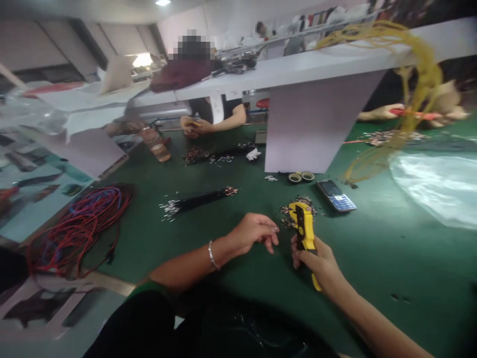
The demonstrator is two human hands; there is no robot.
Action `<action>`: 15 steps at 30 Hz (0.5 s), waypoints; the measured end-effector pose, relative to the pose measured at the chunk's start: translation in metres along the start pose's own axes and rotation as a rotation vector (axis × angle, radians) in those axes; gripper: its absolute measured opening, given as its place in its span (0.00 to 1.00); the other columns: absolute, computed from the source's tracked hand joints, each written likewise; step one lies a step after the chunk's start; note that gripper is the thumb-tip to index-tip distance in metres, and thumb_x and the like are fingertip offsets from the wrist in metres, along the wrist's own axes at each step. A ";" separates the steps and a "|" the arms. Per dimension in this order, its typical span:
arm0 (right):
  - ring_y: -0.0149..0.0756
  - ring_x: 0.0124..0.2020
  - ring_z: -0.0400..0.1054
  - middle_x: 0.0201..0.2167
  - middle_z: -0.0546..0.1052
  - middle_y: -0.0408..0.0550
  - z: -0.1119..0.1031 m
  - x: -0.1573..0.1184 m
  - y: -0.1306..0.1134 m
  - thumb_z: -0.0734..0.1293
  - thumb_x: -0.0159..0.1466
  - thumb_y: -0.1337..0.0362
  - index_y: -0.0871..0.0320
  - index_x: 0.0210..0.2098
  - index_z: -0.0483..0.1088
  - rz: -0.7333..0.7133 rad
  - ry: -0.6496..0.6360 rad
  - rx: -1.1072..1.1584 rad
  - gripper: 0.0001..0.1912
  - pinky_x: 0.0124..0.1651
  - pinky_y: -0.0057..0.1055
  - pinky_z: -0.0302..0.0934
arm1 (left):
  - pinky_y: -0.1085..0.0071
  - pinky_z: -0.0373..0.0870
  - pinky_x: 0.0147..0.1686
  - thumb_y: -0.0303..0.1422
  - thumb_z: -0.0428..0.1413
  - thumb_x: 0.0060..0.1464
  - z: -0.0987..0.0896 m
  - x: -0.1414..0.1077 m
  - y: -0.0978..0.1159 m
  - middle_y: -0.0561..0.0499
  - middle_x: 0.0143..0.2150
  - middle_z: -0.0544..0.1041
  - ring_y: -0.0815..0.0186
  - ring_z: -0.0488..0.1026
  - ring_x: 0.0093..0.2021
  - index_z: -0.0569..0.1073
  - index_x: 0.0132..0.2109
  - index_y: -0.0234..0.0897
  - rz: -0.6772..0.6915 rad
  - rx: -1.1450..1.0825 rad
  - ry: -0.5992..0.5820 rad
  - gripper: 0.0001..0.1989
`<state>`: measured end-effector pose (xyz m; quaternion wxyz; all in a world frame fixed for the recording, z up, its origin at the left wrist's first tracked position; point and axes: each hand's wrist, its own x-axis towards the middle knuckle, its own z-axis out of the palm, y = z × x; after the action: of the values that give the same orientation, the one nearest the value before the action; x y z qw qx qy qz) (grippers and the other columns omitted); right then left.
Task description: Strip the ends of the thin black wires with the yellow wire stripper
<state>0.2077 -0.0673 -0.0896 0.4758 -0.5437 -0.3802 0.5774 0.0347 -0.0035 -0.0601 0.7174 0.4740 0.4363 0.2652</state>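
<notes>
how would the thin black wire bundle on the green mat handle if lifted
The bundle of thin black wires with bare metal ends looks light and likely to droop at both ends, since each wire is slim. Loose, splayed tips suggest strands may slip apart unless gripped.

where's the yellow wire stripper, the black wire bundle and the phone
yellow wire stripper (pixel 302 223), head view, on its yellow body
black wire bundle (pixel 196 203), head view, on the bundle's middle
mobile phone (pixel 336 196), head view, on its front face

On the worktop (pixel 376 258), a wire bundle (pixel 197 203) lay left of the wire stripper (pixel 304 231), a mobile phone (pixel 335 195) right of it, tape rolls (pixel 301 176) behind
</notes>
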 end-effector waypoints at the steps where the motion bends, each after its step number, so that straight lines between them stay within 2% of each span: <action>1: 0.31 0.17 0.62 0.19 0.68 0.39 0.000 0.001 -0.002 0.66 0.42 0.65 0.58 0.30 0.66 0.009 -0.008 0.053 0.14 0.22 0.30 0.60 | 0.79 0.57 0.16 0.24 0.55 0.46 -0.002 0.003 0.001 0.49 0.21 0.76 0.72 0.71 0.15 0.72 0.30 0.28 0.018 0.041 0.043 0.02; 4: 0.32 0.18 0.64 0.18 0.69 0.39 -0.002 0.004 -0.004 0.65 0.43 0.66 0.59 0.31 0.65 0.016 -0.011 0.183 0.13 0.24 0.30 0.60 | 0.80 0.56 0.16 0.22 0.54 0.47 -0.008 0.017 0.010 0.50 0.21 0.76 0.74 0.70 0.15 0.72 0.31 0.28 0.057 0.169 0.123 0.03; 7: 0.32 0.17 0.64 0.18 0.70 0.39 -0.004 0.005 -0.005 0.64 0.44 0.67 0.59 0.32 0.65 0.022 0.000 0.228 0.14 0.23 0.30 0.58 | 0.78 0.63 0.18 0.21 0.54 0.49 -0.014 0.040 0.021 0.50 0.21 0.75 0.74 0.69 0.15 0.71 0.31 0.29 0.079 0.264 0.188 0.02; 9: 0.33 0.17 0.64 0.18 0.70 0.40 -0.006 0.005 -0.004 0.64 0.44 0.67 0.59 0.32 0.66 0.023 -0.014 0.226 0.14 0.23 0.29 0.57 | 0.75 0.68 0.20 0.22 0.54 0.50 -0.018 0.061 0.028 0.50 0.22 0.75 0.74 0.68 0.16 0.70 0.31 0.28 0.107 0.370 0.273 0.02; 12: 0.34 0.18 0.66 0.18 0.71 0.41 -0.009 0.006 0.000 0.64 0.46 0.66 0.60 0.33 0.66 0.017 -0.044 0.191 0.14 0.23 0.29 0.55 | 0.75 0.69 0.23 0.20 0.52 0.52 -0.023 0.096 0.038 0.51 0.21 0.74 0.76 0.66 0.16 0.70 0.32 0.27 0.138 0.449 0.365 0.03; 15: 0.36 0.19 0.67 0.20 0.72 0.43 -0.013 0.008 0.005 0.65 0.48 0.65 0.60 0.35 0.67 0.008 -0.046 0.162 0.14 0.24 0.31 0.55 | 0.75 0.71 0.28 0.19 0.53 0.50 -0.027 0.128 0.046 0.48 0.24 0.76 0.75 0.69 0.21 0.72 0.34 0.27 0.165 0.552 0.426 0.04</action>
<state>0.2197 -0.0615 -0.0985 0.5073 -0.4914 -0.3408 0.6205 0.0741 0.1290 -0.0703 0.4317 0.6176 0.5914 0.2872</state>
